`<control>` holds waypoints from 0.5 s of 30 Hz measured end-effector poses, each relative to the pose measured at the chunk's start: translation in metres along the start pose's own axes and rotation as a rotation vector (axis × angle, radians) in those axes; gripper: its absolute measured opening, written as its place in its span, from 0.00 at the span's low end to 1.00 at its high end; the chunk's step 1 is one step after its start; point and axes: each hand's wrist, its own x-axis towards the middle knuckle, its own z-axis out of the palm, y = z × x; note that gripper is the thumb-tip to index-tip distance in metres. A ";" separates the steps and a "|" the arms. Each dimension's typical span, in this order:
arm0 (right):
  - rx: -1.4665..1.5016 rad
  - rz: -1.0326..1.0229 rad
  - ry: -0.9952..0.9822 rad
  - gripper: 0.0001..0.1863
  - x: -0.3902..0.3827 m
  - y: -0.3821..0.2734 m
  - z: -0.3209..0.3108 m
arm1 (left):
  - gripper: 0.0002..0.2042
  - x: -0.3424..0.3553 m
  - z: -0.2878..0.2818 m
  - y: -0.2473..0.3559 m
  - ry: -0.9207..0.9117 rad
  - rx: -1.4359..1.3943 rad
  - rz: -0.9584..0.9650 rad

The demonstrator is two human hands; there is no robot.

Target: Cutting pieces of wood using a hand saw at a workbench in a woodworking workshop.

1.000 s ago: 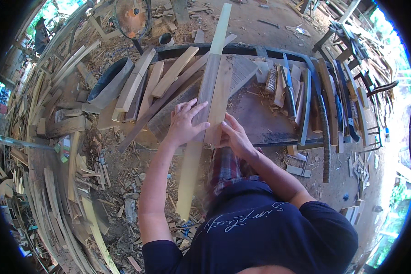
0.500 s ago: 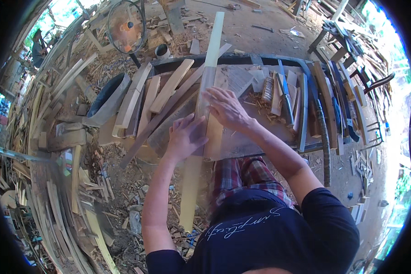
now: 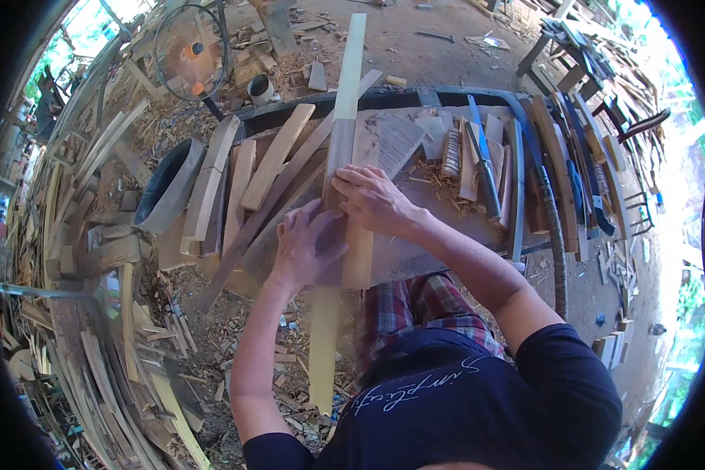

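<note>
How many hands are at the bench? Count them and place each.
2. The left hand, blurred, is at the left side of the brown wooden piece; the right hand has its fingers on that piece, farther up the picture. No other hands show there.

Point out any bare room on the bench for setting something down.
One patch of bench lies between the light brown board and the right forearm, reaching the near edge. Another lies beyond that forearm, left of the dark-handled tool, with shavings at its far side. Planks crowd the left side; wooden strips crowd the right end.
</note>
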 end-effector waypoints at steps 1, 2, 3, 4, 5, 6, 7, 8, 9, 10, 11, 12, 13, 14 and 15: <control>-0.003 0.002 0.002 0.24 0.003 -0.001 -0.002 | 0.34 0.004 0.000 -0.002 0.000 0.000 0.004; 0.075 0.029 -0.052 0.23 0.006 -0.002 -0.005 | 0.37 0.007 0.001 -0.005 -0.020 -0.020 -0.012; 0.149 0.057 -0.103 0.22 0.008 -0.002 -0.007 | 0.40 0.012 0.002 -0.006 -0.040 -0.041 -0.023; 0.143 0.060 -0.098 0.22 0.009 -0.001 -0.009 | 0.40 0.015 0.003 -0.006 -0.039 -0.039 -0.015; 0.148 0.073 -0.128 0.21 0.010 -0.001 -0.010 | 0.41 0.017 0.002 -0.006 -0.051 -0.017 -0.018; 0.154 0.084 -0.157 0.20 0.012 0.000 -0.012 | 0.43 0.019 0.001 -0.005 -0.063 0.007 -0.022; 0.151 0.084 -0.149 0.20 0.012 0.002 -0.013 | 0.43 0.021 -0.001 -0.002 -0.060 0.013 -0.016; 0.175 0.109 -0.196 0.20 0.014 0.005 -0.013 | 0.43 0.021 -0.002 0.001 -0.087 0.037 -0.027; 0.200 0.131 -0.244 0.21 0.016 0.006 -0.013 | 0.44 0.022 -0.005 0.003 -0.112 0.062 -0.040; 0.199 0.127 -0.236 0.21 0.017 0.006 -0.014 | 0.44 0.022 -0.006 0.002 -0.108 0.070 -0.038; 0.191 0.177 -0.295 0.22 0.018 0.006 -0.015 | 0.45 0.022 -0.005 0.000 -0.114 0.056 -0.015; 0.183 0.227 -0.357 0.23 0.018 0.006 -0.014 | 0.45 0.024 -0.005 0.000 -0.120 0.040 0.007; 0.182 0.224 -0.352 0.23 0.013 0.003 -0.010 | 0.45 0.024 -0.006 0.000 -0.116 0.045 0.007; 0.022 0.209 -0.184 0.25 0.005 -0.004 -0.003 | 0.45 0.024 -0.006 0.001 -0.113 0.011 0.005; -0.136 0.191 -0.017 0.27 0.004 -0.010 -0.002 | 0.45 0.025 -0.008 0.002 -0.107 -0.023 0.000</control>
